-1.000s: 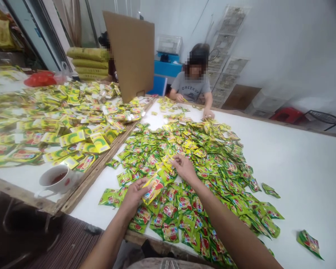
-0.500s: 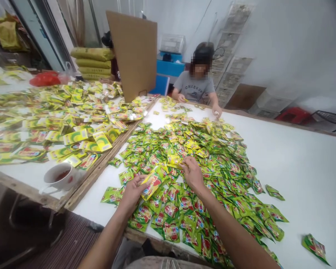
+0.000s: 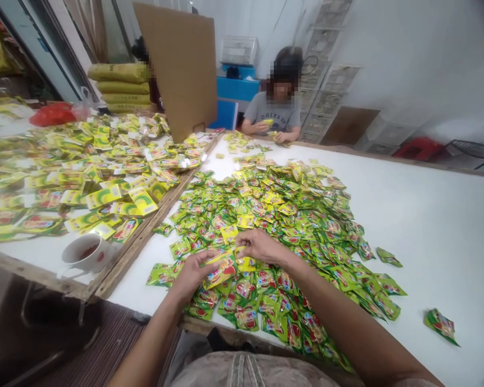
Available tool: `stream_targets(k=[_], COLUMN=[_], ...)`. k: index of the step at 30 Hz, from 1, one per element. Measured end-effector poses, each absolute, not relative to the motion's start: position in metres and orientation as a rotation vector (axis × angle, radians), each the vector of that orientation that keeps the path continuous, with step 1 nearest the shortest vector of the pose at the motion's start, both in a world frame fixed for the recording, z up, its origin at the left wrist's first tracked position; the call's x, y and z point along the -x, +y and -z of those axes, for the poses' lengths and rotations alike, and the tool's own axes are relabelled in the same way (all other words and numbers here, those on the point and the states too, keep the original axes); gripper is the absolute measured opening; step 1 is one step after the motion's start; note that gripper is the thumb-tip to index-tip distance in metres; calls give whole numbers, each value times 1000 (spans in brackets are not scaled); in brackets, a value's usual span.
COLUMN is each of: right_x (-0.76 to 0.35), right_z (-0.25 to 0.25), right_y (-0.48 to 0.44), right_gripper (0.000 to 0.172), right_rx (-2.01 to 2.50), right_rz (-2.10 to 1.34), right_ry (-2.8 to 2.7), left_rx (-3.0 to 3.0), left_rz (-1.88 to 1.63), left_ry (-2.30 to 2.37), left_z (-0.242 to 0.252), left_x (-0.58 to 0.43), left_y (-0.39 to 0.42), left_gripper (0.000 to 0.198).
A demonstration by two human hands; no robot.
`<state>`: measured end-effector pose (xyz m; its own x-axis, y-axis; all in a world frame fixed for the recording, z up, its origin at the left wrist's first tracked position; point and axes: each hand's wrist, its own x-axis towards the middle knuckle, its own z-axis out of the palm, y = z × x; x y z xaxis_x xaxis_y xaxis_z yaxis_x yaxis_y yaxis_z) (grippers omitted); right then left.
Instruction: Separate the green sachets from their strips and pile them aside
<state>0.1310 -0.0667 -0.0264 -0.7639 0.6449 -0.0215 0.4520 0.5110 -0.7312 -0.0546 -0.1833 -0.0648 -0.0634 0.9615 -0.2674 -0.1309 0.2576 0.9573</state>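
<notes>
My left hand (image 3: pixel 193 274) grips a yellow-green printed pouch (image 3: pixel 221 270), its thumb across the front and its far end tilted up to the right. Close to that end, my right hand (image 3: pixel 260 246) has its fingers pinched on a small yellow packet (image 3: pixel 247 263), partly covered by them. Another yellow piece (image 3: pixel 229 234) shows just beyond the fingertips; whether it is separate or part of the pouch I cannot tell. Beneath both hands spreads a heap of small green packets (image 3: pixel 306 231) with red fruit pictures. One yellow packet (image 3: pixel 245 221) lies on the heap past my right hand.
Left of a wooden table edge (image 3: pixel 145 236) lie many yellow pouches (image 3: pixel 105 196) and a cup of dark liquid (image 3: pixel 84 252). A cardboard sheet (image 3: pixel 181 70) stands upright at the back. Across the table a person (image 3: pixel 272 115) handles yellow packets. A stray green packet (image 3: pixel 441 325) lies at right.
My right hand has moved left and toward me, up to the pouch's far end. The pouch in my left hand has turned slightly flatter. The person opposite has brought both hands together.
</notes>
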Motion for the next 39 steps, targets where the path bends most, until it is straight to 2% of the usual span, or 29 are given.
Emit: stream_targets(k=[4,8,13,19,21,24,27,30,33,37,39], right_x=[-124,-121,-125,-125,-125,-130,-139,-144,-140,-132,-130], right_z=[24,27,35,46,46,36,21,17,27,39,38], right_y=[-73,-81,-88,-91,-89,-87,-88,-93,-99,-103,-104], right_gripper=[34,35,34,43,45,46,51,44,35,43,40], right_rx=[1025,1099,1139,1091,1062,942,914,1068,1149,1181,1173], right_rz=[-1255,-1341,-1300,-1124,-1227,-1574,-1581,-1416,-1400,-1445,-1486], right_ry=[-2407,-2272,-2201,-2246,-2129,-1902,-1818,-1786,-1745,-1621,-1605], left_rx=[-862,-741,-622,-979,-930,-656,-456,-450,-477,-490,-494], left_rz=[-1086,-1115,-1200,-1170,-1162,-1196,-1259,-1316,-1315,-1284,-1281], left_ry=[1265,1230,1232,1370,1327,1208,1119,1074,1069,1133,1166], left_z=[65,70,76,69,66,63,63,64,67,68,68], left_x=[51,46,42,41,40,37,34,30,27,26,26], left_y=[-181,-180,-179,-177,-176,-175,-174,-172,-171,-169,-168], left_gripper=[38,38,40,32,33,39,44,42,38,39,39])
